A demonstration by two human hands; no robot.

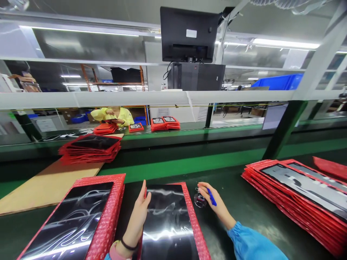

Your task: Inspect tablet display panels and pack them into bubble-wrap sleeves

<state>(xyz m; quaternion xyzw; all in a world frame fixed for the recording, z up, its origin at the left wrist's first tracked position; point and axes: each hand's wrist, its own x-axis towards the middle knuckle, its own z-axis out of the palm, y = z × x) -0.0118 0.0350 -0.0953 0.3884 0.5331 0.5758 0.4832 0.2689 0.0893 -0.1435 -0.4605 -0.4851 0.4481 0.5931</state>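
Note:
My left hand point(138, 207) stands on edge with straight fingers and raised thumb, against the left side of a glossy black screen panel point(169, 216). That panel lies on a red bubble-wrap sheet point(187, 202). A blue pen point(211, 196) is tucked in my right hand point(214, 202), whose fingertips reach down to a small clear round item point(200, 200) on the dark green bench. What the fingertips do there is too small to tell. Left of my left hand, another black screen panel point(73, 216) tops a stack of red bubble wrap point(112, 213).
At right stands a tall stack of red bubble-wrap pouches point(284, 202) with grey-backed panels. A wooden board point(54, 184) at left bears another red stack point(89, 153). Beyond the green ledge point(230, 130), a person in yellow point(123, 115) works. A monitor point(189, 36) sits on the shelf above.

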